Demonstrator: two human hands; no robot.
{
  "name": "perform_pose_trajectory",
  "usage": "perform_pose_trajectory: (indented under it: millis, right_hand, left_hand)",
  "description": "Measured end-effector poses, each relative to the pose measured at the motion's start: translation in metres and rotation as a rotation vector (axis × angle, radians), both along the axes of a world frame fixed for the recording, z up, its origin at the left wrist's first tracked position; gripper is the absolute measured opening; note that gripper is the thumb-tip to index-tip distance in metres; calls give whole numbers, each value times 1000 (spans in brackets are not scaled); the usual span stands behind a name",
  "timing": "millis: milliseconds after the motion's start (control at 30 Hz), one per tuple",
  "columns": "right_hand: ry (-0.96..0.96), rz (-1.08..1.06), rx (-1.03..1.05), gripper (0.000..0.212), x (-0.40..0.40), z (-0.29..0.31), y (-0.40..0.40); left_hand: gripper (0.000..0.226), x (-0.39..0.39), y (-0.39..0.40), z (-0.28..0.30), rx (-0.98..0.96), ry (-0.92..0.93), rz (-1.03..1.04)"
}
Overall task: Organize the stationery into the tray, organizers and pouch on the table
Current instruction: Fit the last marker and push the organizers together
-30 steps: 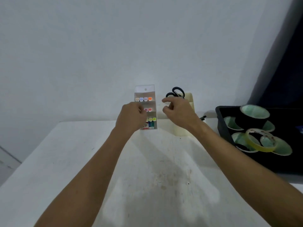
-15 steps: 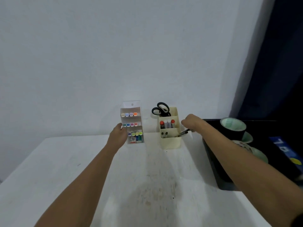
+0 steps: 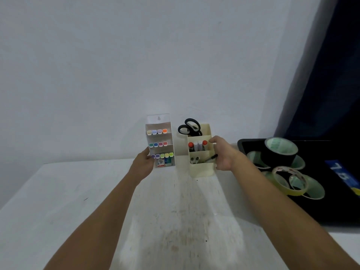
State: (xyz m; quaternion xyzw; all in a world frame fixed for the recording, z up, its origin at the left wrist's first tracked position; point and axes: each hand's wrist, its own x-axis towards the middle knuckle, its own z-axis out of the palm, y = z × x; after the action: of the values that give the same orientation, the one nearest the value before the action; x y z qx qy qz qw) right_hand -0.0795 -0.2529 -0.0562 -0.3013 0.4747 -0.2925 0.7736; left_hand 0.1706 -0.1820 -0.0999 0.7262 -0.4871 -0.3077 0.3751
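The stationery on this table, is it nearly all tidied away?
Mostly, it seems. Scissors and markers stand in the cream organizer; tape rolls lie in the black tray. The left hand holds the highlighter rack, the right hand the organizer. No pouch is visible.

Near tabletop (image 3: 58, 211): open. Back edge occupied: marker rack (image 3: 160, 141), cream organizer (image 3: 201, 168), narrow gap between. Right side blocked: black tray (image 3: 241, 145) with tape rolls (image 3: 280, 152).
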Motion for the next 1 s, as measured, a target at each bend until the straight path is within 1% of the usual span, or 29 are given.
perform_pose_trajectory:
  millis: [67, 133, 167, 200, 333, 400, 500, 567, 700, 767, 900, 1000]
  right_hand:
    - [69, 16, -47, 23, 3, -10, -7]
    - [216, -13, -130, 25, 1, -19, -11]
    - [247, -24, -151, 25, 0, -22, -12]
    - [225, -32, -151, 25, 1, -24, -12]
    - [15, -15, -67, 28, 9, -30, -7]
    - [-15, 18, -45, 29, 14, -30, -6]
    - [38, 19, -95, 30, 18, -31, -10]
    - [44, 20, -114, 35, 18, -34, -10]
    - [129, -3, -162, 27, 11, -38, -11]
    - [103, 12, -148, 29, 10, -42, -14]
    - [68, 70, -131, 43, 19, -46, -17]
    - [70, 23, -151, 46, 26, -44, -15]
  left_hand:
    - [38, -4, -4, -3, -2, 11, -21]
    - [42, -5, -7, -8, 8, 11, -36]
    - [45, -6, -8, -9, 15, 7, -40]
    - [48, -7, -8, -10, 17, 3, -44]
    - [51, -10, -11, -10, -48, -74, -78]
    - [52, -11, -13, -8, -71, -137, -61]
    - [48, -12, -19, -7, -72, -239, -35]
    - [46, -15, -21, -7, -71, -267, -40]
    - [37, -19, -26, -12, -110, -351, -60]
    - [36, -20, -28, -12, -115, -360, -54]
    - [35, -21, -31, -11, -53, -353, -36]
    - [34, -30, -34, -12, -2, -299, -16]
